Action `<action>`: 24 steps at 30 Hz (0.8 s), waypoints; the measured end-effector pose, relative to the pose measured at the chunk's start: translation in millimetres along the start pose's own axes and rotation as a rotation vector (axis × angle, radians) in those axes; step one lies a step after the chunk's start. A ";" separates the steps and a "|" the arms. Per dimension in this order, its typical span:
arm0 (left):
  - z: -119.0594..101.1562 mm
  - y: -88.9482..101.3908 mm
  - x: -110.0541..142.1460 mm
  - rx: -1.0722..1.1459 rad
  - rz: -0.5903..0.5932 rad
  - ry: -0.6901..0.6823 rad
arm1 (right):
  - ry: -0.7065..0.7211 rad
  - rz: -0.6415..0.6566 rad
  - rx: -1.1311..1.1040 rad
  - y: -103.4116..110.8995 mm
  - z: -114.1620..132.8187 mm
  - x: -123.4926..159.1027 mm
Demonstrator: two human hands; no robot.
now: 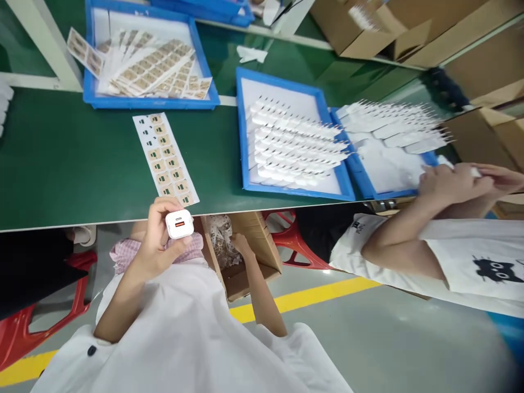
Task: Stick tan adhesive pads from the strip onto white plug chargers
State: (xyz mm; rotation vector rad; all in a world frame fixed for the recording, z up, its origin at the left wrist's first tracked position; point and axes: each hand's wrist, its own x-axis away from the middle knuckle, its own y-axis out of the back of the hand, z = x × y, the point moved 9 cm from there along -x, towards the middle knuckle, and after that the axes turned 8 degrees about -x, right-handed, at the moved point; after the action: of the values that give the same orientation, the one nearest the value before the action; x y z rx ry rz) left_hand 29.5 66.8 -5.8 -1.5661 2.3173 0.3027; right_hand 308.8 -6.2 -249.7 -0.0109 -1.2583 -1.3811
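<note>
My left hand (158,234) is closed around a small white charger (179,224) with an orange port facing up, held just below the front edge of the green table (61,164). A white sheet of gold stickers (166,159) lies on the table right above it. My right hand (239,243) reaches down into a cardboard box (254,251) under the table edge, among crumpled scraps; its fingers are hidden. A blue tray (292,136) holds rows of white chargers.
A co-worker in a white shirt (470,262) sits at the right with hands (458,183) over a second blue tray (388,142) of chargers. Another blue tray (147,60) of sticker sheets stands at the back left. Cardboard boxes (409,27) and red stools (292,240) surround.
</note>
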 end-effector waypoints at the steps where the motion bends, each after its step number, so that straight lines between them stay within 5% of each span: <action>1: 0.1 -1.2 -1.6 -0.020 -0.009 -0.001 | 0.036 0.018 -0.068 2.8 2.9 1.4; 7: -2.2 -21.7 -4.8 -0.122 0.046 -0.013 | 0.447 0.119 -0.540 24.4 60.6 67.3; 14: 20.9 -67.1 0.3 -0.044 0.155 0.197 | 0.897 -0.219 -0.982 70.3 125.7 167.3; 20: 48.5 -102.3 -4.1 0.054 0.195 0.367 | 0.923 -0.475 -0.904 102.0 119.6 169.0; 22: 52.0 -92.3 -11.1 -0.061 0.167 0.358 | 0.883 -0.611 -0.856 137.3 100.9 159.3; 24: 46.8 -62.2 -21.3 -0.182 0.059 0.282 | 0.788 -0.828 -0.817 195.0 68.8 147.2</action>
State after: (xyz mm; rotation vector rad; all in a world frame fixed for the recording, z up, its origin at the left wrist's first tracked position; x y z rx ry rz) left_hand 101.5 78.3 -40.5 -1.7250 2.6187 0.3343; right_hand 360.6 -7.6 -1.2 0.4880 0.0592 -2.2166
